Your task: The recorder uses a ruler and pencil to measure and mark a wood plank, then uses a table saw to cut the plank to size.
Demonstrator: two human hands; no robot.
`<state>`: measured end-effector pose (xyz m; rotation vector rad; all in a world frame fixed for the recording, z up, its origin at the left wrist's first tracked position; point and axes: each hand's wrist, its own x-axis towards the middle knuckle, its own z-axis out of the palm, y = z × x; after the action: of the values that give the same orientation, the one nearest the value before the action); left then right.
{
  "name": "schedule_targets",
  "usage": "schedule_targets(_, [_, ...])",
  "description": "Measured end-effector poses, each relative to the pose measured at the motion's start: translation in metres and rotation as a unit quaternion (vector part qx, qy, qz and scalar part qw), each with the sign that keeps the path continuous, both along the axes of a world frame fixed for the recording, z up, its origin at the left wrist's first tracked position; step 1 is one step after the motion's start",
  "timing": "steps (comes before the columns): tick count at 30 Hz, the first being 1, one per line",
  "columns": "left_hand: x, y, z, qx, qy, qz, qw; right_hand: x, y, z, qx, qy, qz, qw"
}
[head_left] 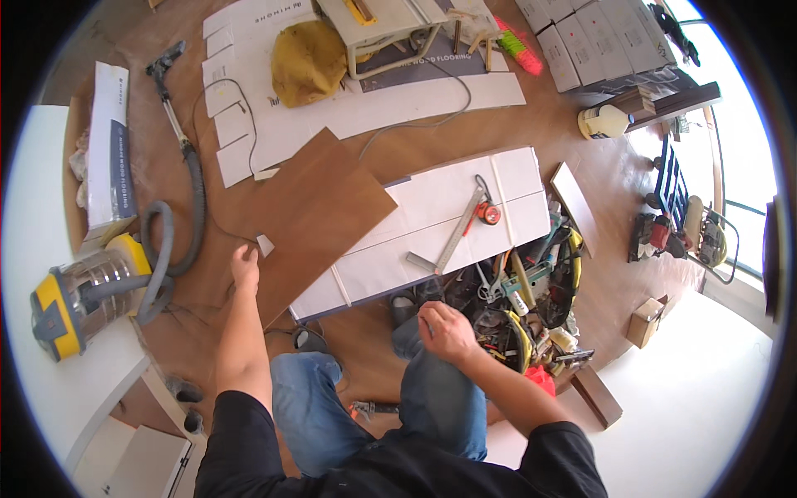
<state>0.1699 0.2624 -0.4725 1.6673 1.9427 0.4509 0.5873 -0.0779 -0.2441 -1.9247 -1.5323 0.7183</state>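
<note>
My left hand (245, 269) reaches out at the left edge of a large brown board (325, 207). Its thumb and forefinger look slightly apart, with nothing visible between them. Close to those fingertips is a small white piece (265, 245), apparently on the board. The board lies at an angle, overlapping a long white carton (448, 207) with pale straps. On that carton rest a metal try square (448, 241) and a red-and-silver tape measure (489, 214). Above my right knee, my right hand (448, 332) is closed with curled fingers; whatever it may hold is hidden.
An open tool bag (573, 274) crammed with tools sits right of my legs. At left stands a yellow-and-grey vacuum cleaner (91, 290) with its hose. Beyond are flattened cardboard (241, 50), a yellow sack (307, 62) and a cable (415, 124). Stacked boxes (602, 41) fill the far right.
</note>
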Motion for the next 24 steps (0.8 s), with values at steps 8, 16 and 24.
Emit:
schedule_targets(8, [0.064, -0.151, 0.337, -0.317, 0.06, -0.207, 0.924, -0.015, -0.102, 0.045, -0.316, -0.037, 0.092, 0.943])
schedule_targets(16, [0.188, -0.175, 0.576, -0.124, -0.012, -0.119, 0.985, 0.05, -0.079, 0.203, -0.378, 0.137, 0.071, 0.913])
schedule_targets(24, [0.352, -0.108, 0.538, -0.172, -0.062, -0.245, 0.952, 0.209, 0.037, 0.213, -0.484, 0.091, 0.148, 0.858])
